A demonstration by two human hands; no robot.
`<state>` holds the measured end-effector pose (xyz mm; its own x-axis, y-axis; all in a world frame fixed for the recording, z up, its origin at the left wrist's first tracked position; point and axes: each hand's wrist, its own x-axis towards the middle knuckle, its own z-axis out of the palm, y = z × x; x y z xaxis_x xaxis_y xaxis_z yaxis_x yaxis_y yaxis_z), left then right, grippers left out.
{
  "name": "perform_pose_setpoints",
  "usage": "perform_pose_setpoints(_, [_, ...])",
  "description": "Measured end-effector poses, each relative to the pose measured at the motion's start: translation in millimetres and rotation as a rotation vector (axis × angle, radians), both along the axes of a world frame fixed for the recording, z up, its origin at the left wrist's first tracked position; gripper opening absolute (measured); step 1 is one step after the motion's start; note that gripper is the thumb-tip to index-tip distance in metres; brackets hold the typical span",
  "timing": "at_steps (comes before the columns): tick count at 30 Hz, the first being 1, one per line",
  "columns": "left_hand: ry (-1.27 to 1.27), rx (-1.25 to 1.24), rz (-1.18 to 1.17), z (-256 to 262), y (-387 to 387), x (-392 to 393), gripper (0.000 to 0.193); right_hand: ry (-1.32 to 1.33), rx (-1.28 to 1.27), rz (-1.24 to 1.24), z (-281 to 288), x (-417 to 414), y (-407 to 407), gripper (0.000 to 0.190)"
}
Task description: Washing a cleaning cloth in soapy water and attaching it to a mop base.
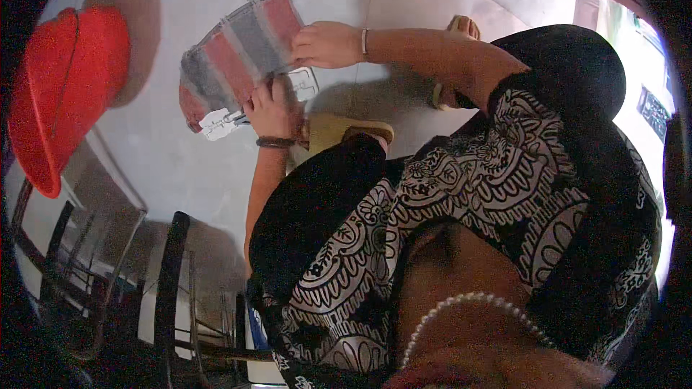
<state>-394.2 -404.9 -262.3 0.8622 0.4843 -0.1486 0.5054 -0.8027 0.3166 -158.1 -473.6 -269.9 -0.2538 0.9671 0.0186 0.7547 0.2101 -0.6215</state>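
A red and grey striped cloth (232, 54) with frayed edges is spread out in front of me, above the pale floor. My right hand (327, 45), with a light bangle at its wrist, grips the cloth's right edge. Lower down, my left hand (274, 107) wears a dark bracelet and has its fingers curled over the cloth's near edge; its thumb is hidden. A white tag (218, 124) with dark marks sits at the cloth's lower left, beside a small dark and metallic piece. Another white card-like piece (304, 84) shows between my hands, partly covered.
A red plastic seat (70, 86) stands at the far left. Dark chair legs (170, 281) fill the lower left. A sandalled foot (373, 132) is near my left forearm, and toes (465, 26) show beyond my right arm. The pale tiled floor (205, 178) bears several shadows.
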Motion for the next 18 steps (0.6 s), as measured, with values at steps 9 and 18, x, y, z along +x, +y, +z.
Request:
perform_pose_setpoints(9, [-0.129, 0.034, -0.132, -13.1, 16.1, -27.6, 0.051, 0.072, -0.056, -0.037, 5.0, -8.7, 7.9, 0.016])
perform_pose_setpoints(18, [-0.227, 0.098, -0.224, -7.5, 23.4, -29.6, 0.033, 0.08, 0.018, 0.103, 7.1, -15.1, -2.9, 0.01])
